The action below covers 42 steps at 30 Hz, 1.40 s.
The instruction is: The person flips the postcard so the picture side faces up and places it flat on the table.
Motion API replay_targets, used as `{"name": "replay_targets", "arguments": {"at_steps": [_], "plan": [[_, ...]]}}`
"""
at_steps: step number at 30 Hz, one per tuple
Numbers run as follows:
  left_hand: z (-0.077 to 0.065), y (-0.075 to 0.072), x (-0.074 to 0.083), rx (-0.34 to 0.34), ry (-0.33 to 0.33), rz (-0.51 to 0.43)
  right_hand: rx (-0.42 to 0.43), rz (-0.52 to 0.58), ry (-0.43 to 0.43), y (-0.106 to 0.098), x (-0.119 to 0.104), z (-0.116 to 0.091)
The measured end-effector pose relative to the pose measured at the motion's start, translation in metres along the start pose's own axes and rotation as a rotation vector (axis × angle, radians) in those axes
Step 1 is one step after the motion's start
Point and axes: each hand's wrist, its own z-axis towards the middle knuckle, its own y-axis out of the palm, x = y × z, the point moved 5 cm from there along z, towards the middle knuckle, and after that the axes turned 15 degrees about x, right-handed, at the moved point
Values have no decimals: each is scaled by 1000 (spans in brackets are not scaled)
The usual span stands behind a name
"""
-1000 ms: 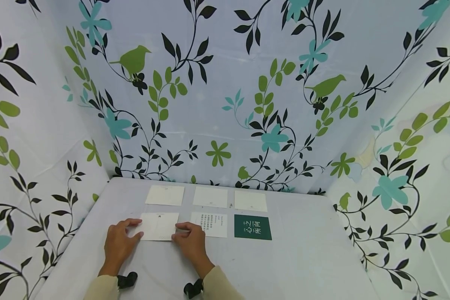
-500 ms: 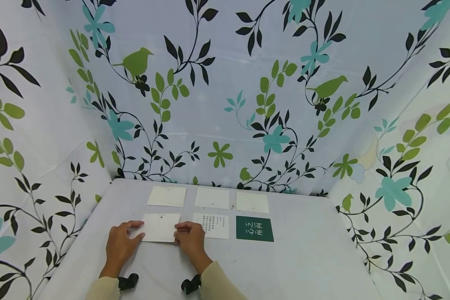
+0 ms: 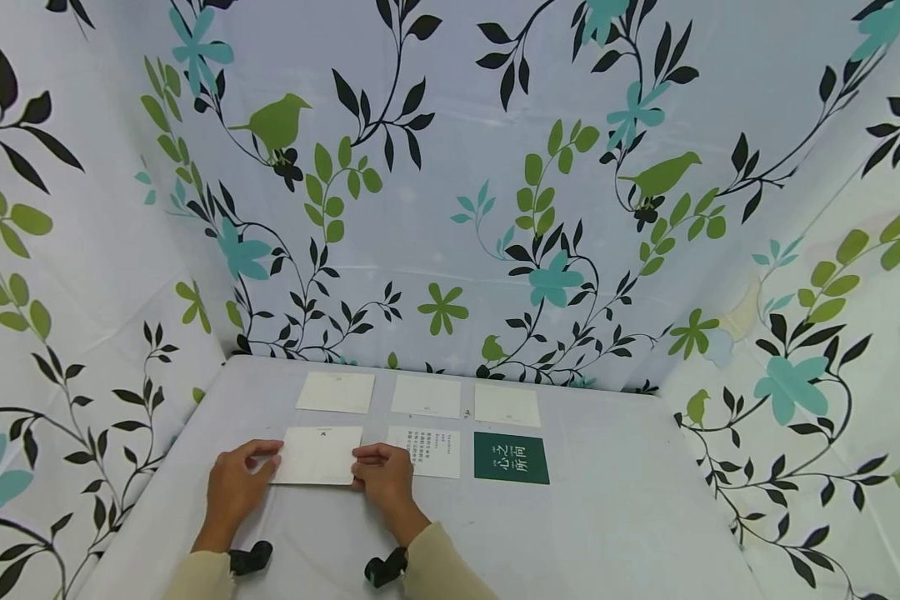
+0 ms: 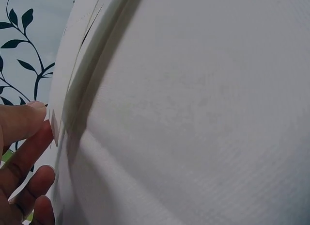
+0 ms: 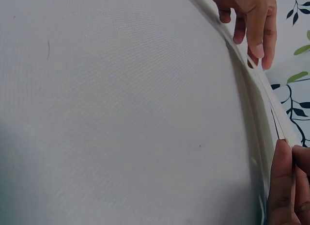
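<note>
Cream card (image 3: 317,456) pinched at both sides, left end of the front row

It faces upward over the white tablecloth (image 3: 607,508), a small dark mark by its far edge. The left hand (image 3: 234,492) pinches its left edge between thumb and finger, and the right hand (image 3: 387,485) pinches the right edge, so both grips are narrow and filled. Wrist views show thin pale layers along the near side; whether folded, stacked or bound, I cannot tell. That side seems slightly raised; whether the far edge rests is unclear.

It should handle as light and fairly stiff, with smooth faces that may slide and corners that could crease. A gentle pinch on each side edge suits it, keeping the layers together.

Room to the right is tight: beyond a strip of cloth lies a printed white card (image 3: 437,452), its near-left corner hidden by the right hand, then a green card (image 3: 512,457). Behind, also apart, lie the rear-left card (image 3: 336,392), rear-middle card (image 3: 427,397) and rear-right card (image 3: 507,405). Cloth toward the person offers the easiest path.
</note>
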Motion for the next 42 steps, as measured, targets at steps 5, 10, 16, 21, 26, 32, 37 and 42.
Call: {"name": "replay_targets", "arguments": {"at_steps": [5,10,16,21,26,32,37,42], "plan": [[3,-2,-1,-37,-39,-17,-12,22,8,-2,-2,0],[6,-7,1,-50,-46,-9,-26,28,1,-4,-4,-1],[8,-12,1,-69,-69,-19,-49,21,1,-5,-4,0],[11,-15,1,-68,-60,-38,-81,15,0,-6,-3,1],[12,-18,3,-67,-22,-54,-107,21,-14,-8,-3,3],[13,-22,5,-68,6,-67,-132,29,-4,-10,-3,4],[14,-23,5,-72,-12,-67,-163,52,-8,-11,-5,4],[13,-24,5,-71,-24,-73,-190,63,-21,-12,-6,2]]}}
